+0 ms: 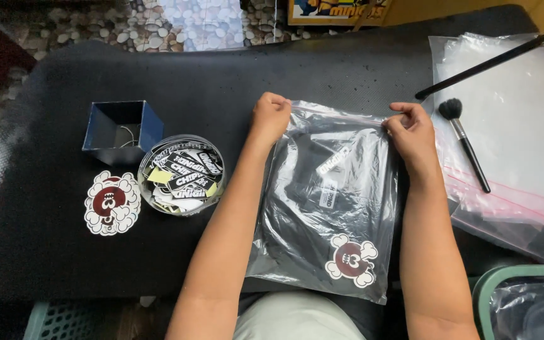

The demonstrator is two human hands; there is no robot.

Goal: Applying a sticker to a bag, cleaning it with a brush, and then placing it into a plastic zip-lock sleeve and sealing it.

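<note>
On the black table, a blue box and sticker tub sit left. The left hand and right hand pinch the zip bag top corners, holding its opening taut; a makeup brush lies right.

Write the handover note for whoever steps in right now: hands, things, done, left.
Left hand: pinching the top left corner of the clear zip bag.
Right hand: pinching the top right corner at the seal strip.
Bag lies flat on the black table, a folded black garment and a skull sticker inside.
Done: garment bagged.
Left: whether the seal is fully pressed cannot be told; check it.
</note>
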